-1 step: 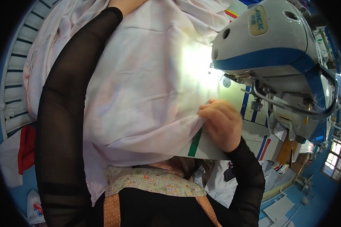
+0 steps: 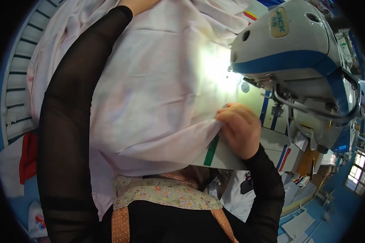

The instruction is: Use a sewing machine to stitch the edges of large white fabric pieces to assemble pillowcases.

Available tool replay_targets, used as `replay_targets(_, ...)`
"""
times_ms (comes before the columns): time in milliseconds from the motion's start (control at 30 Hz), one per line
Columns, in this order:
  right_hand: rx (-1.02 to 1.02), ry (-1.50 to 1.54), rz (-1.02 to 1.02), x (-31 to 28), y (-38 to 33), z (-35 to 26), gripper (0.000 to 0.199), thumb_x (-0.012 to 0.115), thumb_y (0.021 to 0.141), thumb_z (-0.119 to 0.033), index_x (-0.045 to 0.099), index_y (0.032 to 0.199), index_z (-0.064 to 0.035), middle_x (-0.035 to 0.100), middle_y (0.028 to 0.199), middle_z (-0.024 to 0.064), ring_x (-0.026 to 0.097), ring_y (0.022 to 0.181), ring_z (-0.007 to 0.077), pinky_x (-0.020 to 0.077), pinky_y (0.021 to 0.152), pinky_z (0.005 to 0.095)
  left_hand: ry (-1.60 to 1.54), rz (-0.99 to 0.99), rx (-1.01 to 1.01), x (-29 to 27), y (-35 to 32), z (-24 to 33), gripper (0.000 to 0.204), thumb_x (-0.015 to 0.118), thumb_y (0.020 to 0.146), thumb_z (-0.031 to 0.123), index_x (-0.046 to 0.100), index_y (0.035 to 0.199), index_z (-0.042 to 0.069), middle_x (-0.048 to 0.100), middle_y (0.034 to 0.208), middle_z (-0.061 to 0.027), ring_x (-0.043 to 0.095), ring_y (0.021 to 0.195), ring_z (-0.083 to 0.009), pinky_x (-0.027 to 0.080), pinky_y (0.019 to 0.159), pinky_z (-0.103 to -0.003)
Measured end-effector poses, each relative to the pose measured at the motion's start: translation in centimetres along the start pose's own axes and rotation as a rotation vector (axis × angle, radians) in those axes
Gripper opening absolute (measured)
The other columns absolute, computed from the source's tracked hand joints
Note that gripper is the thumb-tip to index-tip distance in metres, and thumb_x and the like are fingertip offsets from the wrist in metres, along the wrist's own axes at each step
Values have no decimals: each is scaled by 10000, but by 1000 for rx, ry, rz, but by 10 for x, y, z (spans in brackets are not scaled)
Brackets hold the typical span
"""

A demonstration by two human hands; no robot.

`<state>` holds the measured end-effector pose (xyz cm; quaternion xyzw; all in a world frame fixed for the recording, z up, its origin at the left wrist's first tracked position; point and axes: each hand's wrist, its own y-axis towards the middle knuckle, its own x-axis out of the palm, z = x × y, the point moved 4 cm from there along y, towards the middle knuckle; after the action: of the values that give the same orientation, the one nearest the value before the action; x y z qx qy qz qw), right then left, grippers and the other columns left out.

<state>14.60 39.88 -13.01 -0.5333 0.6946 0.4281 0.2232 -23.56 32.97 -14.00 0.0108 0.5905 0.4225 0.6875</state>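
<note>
Fingertips of the right hand (image 2: pixel 242 129) are closed on the near right edge of a pale pink cloth (image 2: pixel 146 93), gathering it into a fold; the left hand (image 2: pixel 140 4) lies at the far side of the same cloth, cut by the upper edge of view, and how far its fingers are closed cannot be told. Cloth covers the middle of the scene and the far left, and hangs toward the near side beside a floral apron (image 2: pixel 162 194). To the right stands a white and blue sewing machine (image 2: pixel 288 50); strong light by its needle area washes out the cloth's right edge, so contact there cannot be confirmed. Near the right hand, a green strip (image 2: pixel 211 150) marks the white table (image 2: pixel 231 157)
</note>
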Motion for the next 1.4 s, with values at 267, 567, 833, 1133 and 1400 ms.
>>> replay_targets(267, -22, -241, 1, -1, 3, -5, 293, 557, 647, 76, 635, 912, -21, 596, 902, 157, 602, 917, 358, 480, 804, 408, -590, -516, 294, -168, -225, 111, 741, 826, 723, 329, 520, 1328, 31, 526, 1347, -160, 495, 1262, -318, 379, 1066, -437)
replay_targets(567, -55, -319, -16, 16, 8, -15, 387, 521, 725, 79, 656, 1075, -18, 609, 958, 148, 587, 906, 329, 470, 810, 354, -238, -296, -446, -103, -516, 33, 365, 683, 734, 100, 619, 1086, 30, 617, 1123, -157, 592, 1051, -356, 491, 898, -438)
replay_targets(833, -183, 141, -300, 121, -34, -207, 729, 672, 605, 60, 513, 1313, -9, 609, 1221, 184, 558, 1161, 381, 424, 1020, 407, -479, 56, -86, -176, -417, 122, 223, 637, 744, 72, 627, 965, 52, 652, 886, -134, 637, 827, -345, 512, 730, -441)
replay_targets(1133, 567, 330, 213, -19, -121, -61, 362, 468, 719, 99, 671, 1008, 17, 687, 895, 142, 676, 919, 254, 511, 868, 340, -142, -199, -86, -141, -504, 56, 129, 630, 726, 124, 631, 837, 58, 636, 817, -89, 613, 818, -286, 495, 739, -408)
replay_targets(1400, 129, 10, -192, 48, -122, -159, 853, 836, 595, -4, 460, 1360, 12, 513, 1365, 181, 503, 1256, 308, 400, 1045, 378, -324, -206, 246, -147, -433, 138, 106, 592, 731, 143, 595, 805, 67, 569, 766, -69, 589, 767, -271, 473, 697, -388)
